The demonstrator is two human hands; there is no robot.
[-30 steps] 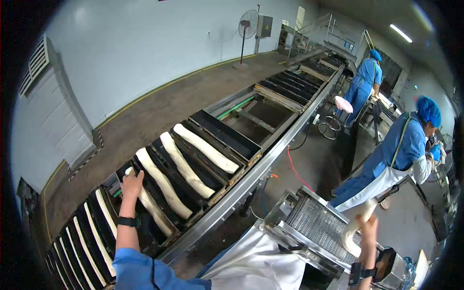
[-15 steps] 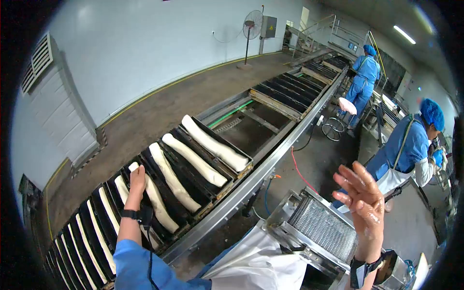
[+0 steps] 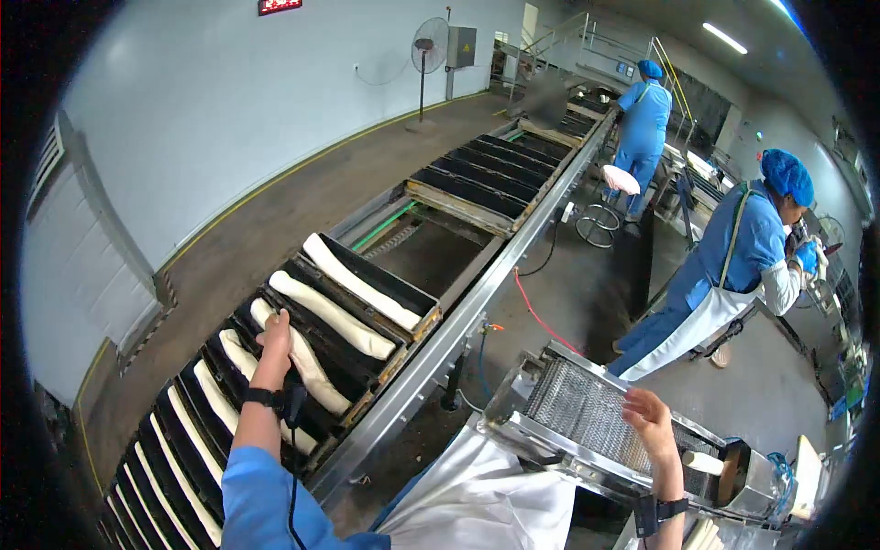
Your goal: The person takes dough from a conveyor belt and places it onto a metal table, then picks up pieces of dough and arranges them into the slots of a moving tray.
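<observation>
My left hand (image 3: 274, 337) lies on a long white strip of dough (image 3: 319, 380) in a black pan, third from the far end of the row. Its fingers stretch over the strip's upper part; the fingertips are partly hidden. Two more dough strips (image 3: 330, 314) lie in the pans beyond it, and several continue down the row toward the lower left. Above a metal mesh belt (image 3: 582, 412), my right hand (image 3: 647, 417) hangs with loosely bent fingers and holds nothing. A short white dough piece (image 3: 703, 462) rests on the belt to its right.
A steel conveyor rail (image 3: 467, 316) runs diagonally beside the pans, with several black pans (image 3: 486, 174) farther along. One co-worker (image 3: 724, 252) stands at the right, another (image 3: 642, 119) at the far end. A fan (image 3: 428, 55) stands by the wall.
My left hand has shifted from the fourth dough strip to the third, farther up the row. My right hand, raised and spread before, has lowered over the mesh belt. The view has turned right.
</observation>
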